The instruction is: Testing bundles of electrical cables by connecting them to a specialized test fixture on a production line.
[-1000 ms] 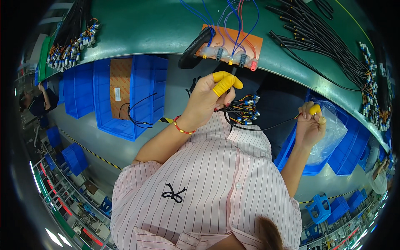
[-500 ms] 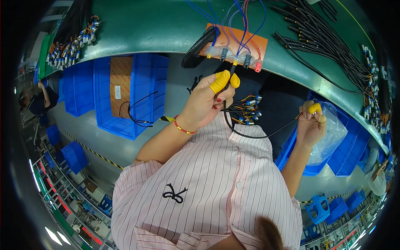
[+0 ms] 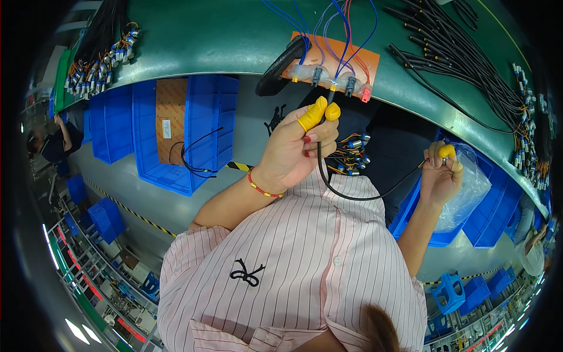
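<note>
My left hand, with yellow finger cots on thumb and finger, pinches a black cable near one end. That end points up at a yellow connector on the orange board; whether the two touch, I cannot tell. In a slack curve the cable runs down and across to my right hand, whose closed fingers hold its other end, where thin wires just show. Along the board's near edge sit yellow, dark and red connectors in whitish glue, with blue and red wires rising from them.
A black padded object leans at the board's left. Black cables lie on the green bench at right, a bundle with metal connectors at left. Blue bins stand below; one holds a clear plastic bag.
My left hand and the cable end have lowered slightly from the board's connector. The right hand has shifted slightly right, still holding the other end.
</note>
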